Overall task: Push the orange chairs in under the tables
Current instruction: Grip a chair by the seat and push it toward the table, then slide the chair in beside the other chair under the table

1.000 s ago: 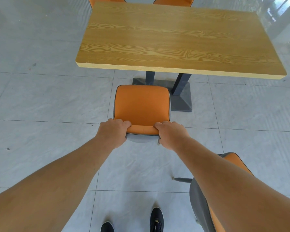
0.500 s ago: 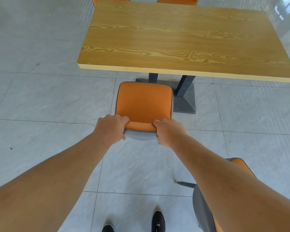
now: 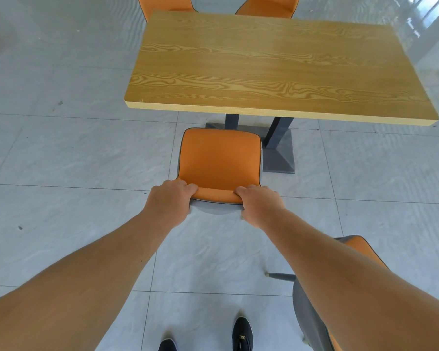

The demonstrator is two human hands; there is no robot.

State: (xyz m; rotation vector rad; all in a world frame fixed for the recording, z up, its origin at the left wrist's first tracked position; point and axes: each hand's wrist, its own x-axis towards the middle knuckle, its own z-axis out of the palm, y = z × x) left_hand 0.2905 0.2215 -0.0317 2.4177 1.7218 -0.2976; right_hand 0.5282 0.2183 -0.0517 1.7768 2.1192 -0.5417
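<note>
Chair [image 3: 219,158]: orange seat, grey shell.

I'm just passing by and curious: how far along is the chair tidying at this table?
Done, it seems: two chairs on the far side sit tucked against the table. In hand: the left hand and right hand grip the back of a near chair, its seat not yet under the tabletop. Left: another chair stands away from the table, by the person's right arm.
</note>
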